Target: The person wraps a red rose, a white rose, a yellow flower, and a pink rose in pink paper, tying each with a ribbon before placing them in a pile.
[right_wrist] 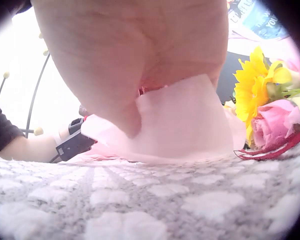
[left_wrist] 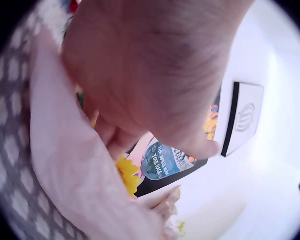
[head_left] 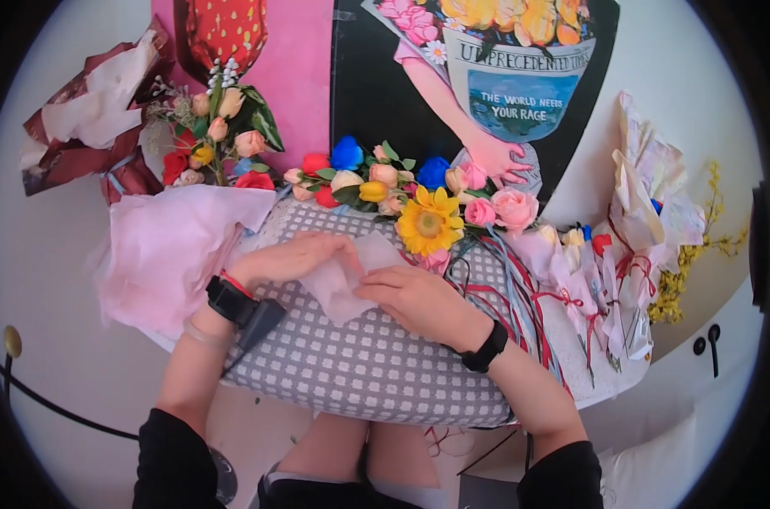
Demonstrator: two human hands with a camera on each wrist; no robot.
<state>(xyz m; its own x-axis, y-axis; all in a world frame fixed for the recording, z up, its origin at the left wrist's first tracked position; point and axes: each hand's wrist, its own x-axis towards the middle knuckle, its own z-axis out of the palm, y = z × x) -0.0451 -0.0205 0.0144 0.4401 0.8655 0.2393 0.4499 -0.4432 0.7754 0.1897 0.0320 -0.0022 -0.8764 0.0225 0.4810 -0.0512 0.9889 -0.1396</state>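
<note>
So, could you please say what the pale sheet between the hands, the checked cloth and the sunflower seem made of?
Pale sheet: probably matte tissue paper or nonwoven, being thin-edged and softly creased.
Checked cloth: soft, dull textile, with fuzzy raised squares.
Sunflower: possibly artificial, fabric or plastic; its matte yellow petals leave a real bloom possible.

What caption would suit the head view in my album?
Left hand and right hand handle pale paper over checked cloth, a sunflower just beyond.

Thin matt paper (head_left: pixel 338 295), rough woven cloth (head_left: pixel 364 373)
</note>
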